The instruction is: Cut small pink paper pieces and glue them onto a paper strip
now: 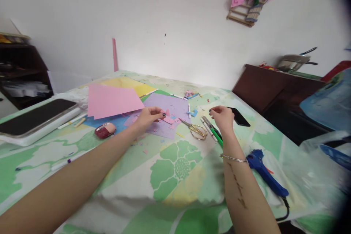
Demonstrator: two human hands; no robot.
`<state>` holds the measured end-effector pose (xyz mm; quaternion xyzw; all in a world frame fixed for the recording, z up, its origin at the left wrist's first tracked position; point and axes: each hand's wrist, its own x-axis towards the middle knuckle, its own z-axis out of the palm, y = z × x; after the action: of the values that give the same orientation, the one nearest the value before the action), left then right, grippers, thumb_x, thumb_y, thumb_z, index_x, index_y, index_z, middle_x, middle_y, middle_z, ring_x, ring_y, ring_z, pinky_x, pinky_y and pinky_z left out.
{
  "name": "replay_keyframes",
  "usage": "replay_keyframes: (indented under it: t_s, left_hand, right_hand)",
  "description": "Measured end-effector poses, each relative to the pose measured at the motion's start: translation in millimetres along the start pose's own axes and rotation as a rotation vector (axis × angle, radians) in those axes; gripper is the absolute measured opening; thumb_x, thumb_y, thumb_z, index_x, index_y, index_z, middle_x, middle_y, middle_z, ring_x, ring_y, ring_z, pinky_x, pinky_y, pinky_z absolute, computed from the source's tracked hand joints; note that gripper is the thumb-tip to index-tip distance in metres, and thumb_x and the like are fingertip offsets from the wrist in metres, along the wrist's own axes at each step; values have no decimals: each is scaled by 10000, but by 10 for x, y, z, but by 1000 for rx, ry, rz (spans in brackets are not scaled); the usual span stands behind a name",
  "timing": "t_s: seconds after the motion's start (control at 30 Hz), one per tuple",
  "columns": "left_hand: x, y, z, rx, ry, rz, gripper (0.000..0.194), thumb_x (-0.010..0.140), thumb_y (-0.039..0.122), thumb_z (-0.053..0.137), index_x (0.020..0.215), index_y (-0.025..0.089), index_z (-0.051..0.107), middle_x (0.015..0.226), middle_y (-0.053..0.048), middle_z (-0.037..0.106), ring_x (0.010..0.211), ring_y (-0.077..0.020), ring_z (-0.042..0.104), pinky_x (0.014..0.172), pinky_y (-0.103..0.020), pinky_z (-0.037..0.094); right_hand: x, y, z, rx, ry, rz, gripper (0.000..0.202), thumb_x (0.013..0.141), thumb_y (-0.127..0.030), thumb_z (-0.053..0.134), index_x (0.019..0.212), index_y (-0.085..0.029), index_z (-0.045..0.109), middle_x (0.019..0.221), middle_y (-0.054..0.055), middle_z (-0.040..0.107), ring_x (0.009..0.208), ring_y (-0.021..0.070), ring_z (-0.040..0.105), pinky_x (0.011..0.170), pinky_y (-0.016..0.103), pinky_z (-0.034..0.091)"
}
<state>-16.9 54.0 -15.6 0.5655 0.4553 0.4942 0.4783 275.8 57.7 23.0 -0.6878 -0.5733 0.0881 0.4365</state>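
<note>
My left hand [150, 116] is closed in a pinch on a small pink paper cutout [167, 117], above a purple sheet of paper [164, 104]. My right hand [222, 117] is raised over the table to the right, thumb and fingertips pressed together. What it pinches, if anything, is too small to make out. Below and left of it are a green utility knife [216, 137] and a white marker [208, 128]. Gold-handled scissors [197, 131] lie between the hands. Paper scraps [171, 127] are strewn over the purple sheet, and a blue paper scrap [194, 113] lies beside it.
Pink paper [112, 100] and yellow paper [123, 82] lie at the back left. A tape dispenser [105, 130] and a tablet [38, 115] on a white box are at left. A blue glue gun [267, 173] with its cord lies beside my right forearm. A black phone [240, 117] is behind my right hand.
</note>
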Motion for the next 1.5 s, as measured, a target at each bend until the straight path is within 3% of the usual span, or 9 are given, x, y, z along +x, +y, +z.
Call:
replay_keyframes:
  t_s: [0.13, 0.27, 0.37, 0.5, 0.9, 1.03, 1.2, 1.37, 1.5]
  left_hand:
    - [-32, 42, 8, 0, 2, 15, 270, 601, 330, 728, 798, 163, 649, 794, -43, 680, 685, -130, 601, 649, -254, 440]
    - [-48, 22, 13, 10, -20, -26, 271, 607, 338, 731, 814, 175, 667, 731, -23, 664, 626, -119, 575, 568, -232, 424]
    - [-50, -6, 15, 38, -21, -75, 277, 626, 353, 713, 851, 194, 681, 707, -20, 661, 562, -118, 548, 483, -225, 387]
    - [-34, -8, 6, 9, -7, -15, 206, 614, 319, 718, 774, 192, 690, 760, -28, 678, 648, -125, 585, 594, -242, 451]
    - [-34, 8, 9, 16, 1, -29, 222, 613, 307, 718, 788, 173, 690, 710, -28, 667, 630, -127, 566, 604, -252, 439]
    - [-42, 8, 2, 51, -25, -11, 262, 620, 332, 706, 818, 162, 686, 739, -31, 664, 668, -131, 567, 618, -244, 428]
    - [-31, 8, -2, 35, -41, -15, 244, 614, 336, 702, 782, 162, 671, 745, -20, 650, 685, -125, 567, 643, -239, 427]
    - [-35, 25, 1, 55, -40, -35, 226, 614, 341, 702, 753, 169, 655, 702, 4, 618, 622, -97, 528, 587, -211, 404]
    - [-43, 9, 5, 78, -59, -55, 258, 637, 368, 683, 793, 165, 651, 703, -7, 606, 554, -87, 480, 485, -198, 355]
  right_hand:
    - [62, 136, -128, -257, 36, 68, 97, 703, -252, 556, 703, -207, 642, 778, 108, 676, 875, 312, 616, 804, 456, 440]
    - [65, 277, -39, -455, -88, 142, 75, 602, -239, 658, 651, -184, 644, 724, 127, 668, 807, 308, 632, 689, 412, 477]
    - [57, 359, 77, -555, -196, 178, 185, 509, -194, 713, 680, -155, 653, 753, 149, 679, 763, 292, 648, 628, 363, 485]
    - [65, 396, 135, -623, -261, 181, 264, 513, -170, 712, 771, -139, 671, 822, 166, 687, 763, 283, 658, 606, 333, 480]
    - [3, 189, 130, -612, -118, 50, 322, 760, -165, 532, 1062, -92, 618, 1025, 207, 642, 1013, 292, 579, 790, 346, 429]
    - [-123, -15, 320, -527, -226, -123, 257, 790, -171, 512, 1005, -143, 650, 994, 111, 678, 959, 218, 599, 808, 287, 414]
    - [-299, -157, 557, -433, -405, -298, 150, 735, -177, 587, 842, -183, 690, 880, 38, 707, 848, 168, 623, 750, 229, 416]
    - [-272, -132, 558, -439, -347, -287, 240, 804, -200, 503, 991, -162, 648, 1010, 59, 682, 904, 164, 611, 786, 243, 416]
    - [-54, -112, 442, -497, -335, -235, 247, 780, -218, 553, 997, -152, 650, 1033, 79, 675, 940, 180, 609, 800, 247, 425]
